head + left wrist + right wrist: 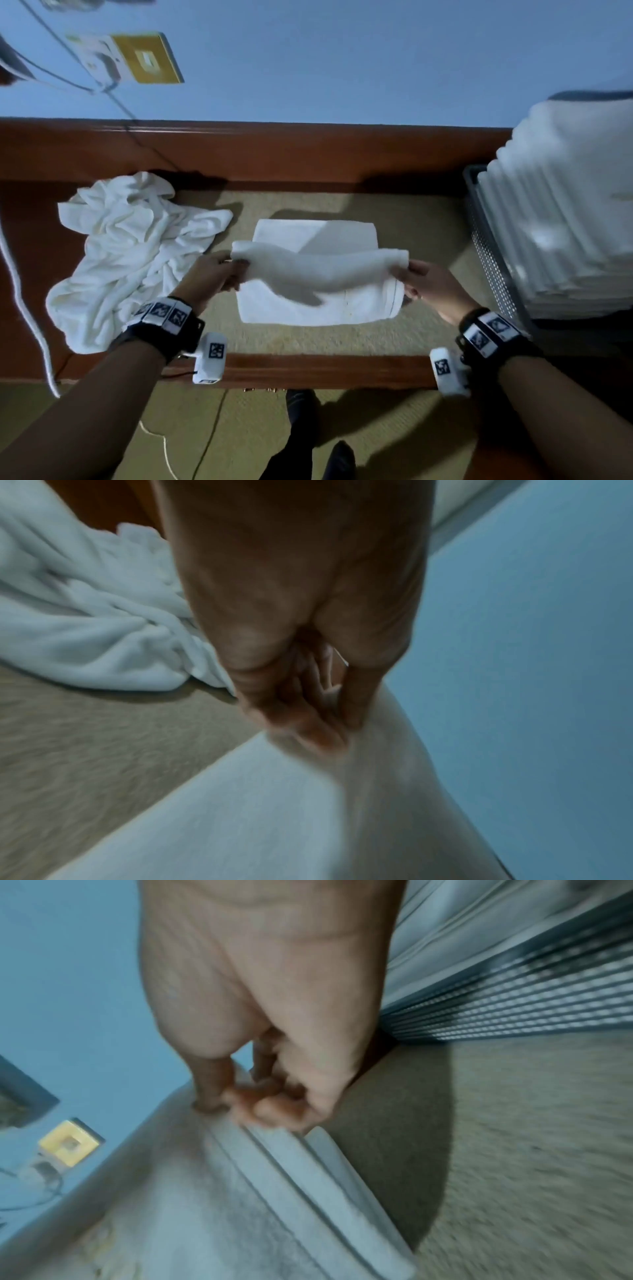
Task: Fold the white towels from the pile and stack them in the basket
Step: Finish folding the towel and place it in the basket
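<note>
A white towel (315, 274) lies partly folded on the tan mat (421, 222) at the table's middle. Its near edge is lifted in a fold. My left hand (222, 270) pinches the left end of that raised fold, and my right hand (407, 274) pinches the right end. In the left wrist view my left hand (329, 723) grips the towel (240, 818) between thumb and fingers. In the right wrist view my right hand (246, 1107) grips the layered towel edge (274, 1191). A crumpled pile of white towels (130, 250) lies at the left. Folded towels (561, 219) stand stacked high in the grey mesh basket (489, 257) at the right.
The table has a red-brown wooden rim (274, 154) against a blue wall (342, 51). A yellow wall socket (147, 58) with cables hangs at the upper left. A white cord (20, 301) runs down the left edge. My feet (301, 411) show below the table.
</note>
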### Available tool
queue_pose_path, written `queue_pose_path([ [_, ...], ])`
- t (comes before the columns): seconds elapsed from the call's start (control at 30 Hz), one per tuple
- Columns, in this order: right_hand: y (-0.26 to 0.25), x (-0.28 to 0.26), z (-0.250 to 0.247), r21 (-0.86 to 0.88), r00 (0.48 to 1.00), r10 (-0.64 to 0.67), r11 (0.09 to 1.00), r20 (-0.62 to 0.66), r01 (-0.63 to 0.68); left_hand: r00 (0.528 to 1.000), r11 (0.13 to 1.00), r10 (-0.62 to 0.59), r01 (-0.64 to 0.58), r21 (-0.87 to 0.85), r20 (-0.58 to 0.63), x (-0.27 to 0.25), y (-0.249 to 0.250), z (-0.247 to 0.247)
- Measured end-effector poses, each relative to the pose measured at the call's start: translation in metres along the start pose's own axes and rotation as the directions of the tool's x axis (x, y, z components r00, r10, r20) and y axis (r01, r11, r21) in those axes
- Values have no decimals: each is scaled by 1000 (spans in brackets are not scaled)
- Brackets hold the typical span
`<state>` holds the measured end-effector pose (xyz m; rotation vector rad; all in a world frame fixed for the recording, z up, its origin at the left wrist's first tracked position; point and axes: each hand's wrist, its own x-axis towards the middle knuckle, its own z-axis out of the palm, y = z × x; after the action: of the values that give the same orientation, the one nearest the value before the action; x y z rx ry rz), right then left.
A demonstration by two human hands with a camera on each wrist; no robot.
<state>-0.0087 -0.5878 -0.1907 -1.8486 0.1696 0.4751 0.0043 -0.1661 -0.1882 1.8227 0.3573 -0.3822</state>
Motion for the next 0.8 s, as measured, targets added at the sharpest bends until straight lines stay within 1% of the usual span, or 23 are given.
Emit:
queue_pose_path([
  [0.07,-5,45,2,-145,992,36,988,-119,-53,996,987,19,-4,160,-90,44,4,6],
  [0.1,-5,67,4,-191,985,59,978,-161,-90,994,971,20,7,238,-111,67,3,8],
  [0.17,3,108,11,-212,971,118,964,-210,-163,993,931,-29,67,358,-112,107,-3,10],
  [0.23,18,141,20,-187,952,183,954,-247,-232,992,858,-75,114,501,-98,140,-16,13],
  [0.27,23,151,24,-193,943,197,948,-267,-253,988,819,-87,145,555,-130,149,-20,17],
  [0.3,32,159,28,-214,937,194,941,-291,-261,981,808,-96,175,562,-168,153,-23,20],
  [0.33,37,162,32,-225,932,181,939,-314,-258,975,821,-101,193,538,-196,154,-25,25],
  [0.43,43,157,43,-165,899,163,955,-408,-248,975,903,-130,191,384,-178,151,-32,35],
  [0.5,41,156,45,-109,905,196,961,-377,-254,972,919,-112,180,349,-208,153,-30,35],
  [0.53,40,157,43,-85,915,220,961,-337,-262,971,915,-106,180,361,-215,156,-27,33],
  [0.57,41,162,39,-69,927,244,959,-286,-274,973,911,-121,187,368,-194,162,-25,33],
  [0.63,40,172,27,-94,937,303,942,-172,-322,972,914,-207,233,331,-112,175,-23,33],
  [0.67,37,176,22,-119,934,327,931,-142,-344,963,913,-257,271,304,-86,181,-23,31],
  [0.7,37,180,17,-128,932,338,926,-132,-354,955,913,-283,295,281,-83,185,-21,29],
  [0.73,36,183,13,-108,935,328,933,-135,-343,955,921,-280,295,256,-95,190,-21,27],
  [0.8,40,192,9,-28,948,267,961,-170,-276,963,945,-237,259,198,-126,201,-20,22],
])
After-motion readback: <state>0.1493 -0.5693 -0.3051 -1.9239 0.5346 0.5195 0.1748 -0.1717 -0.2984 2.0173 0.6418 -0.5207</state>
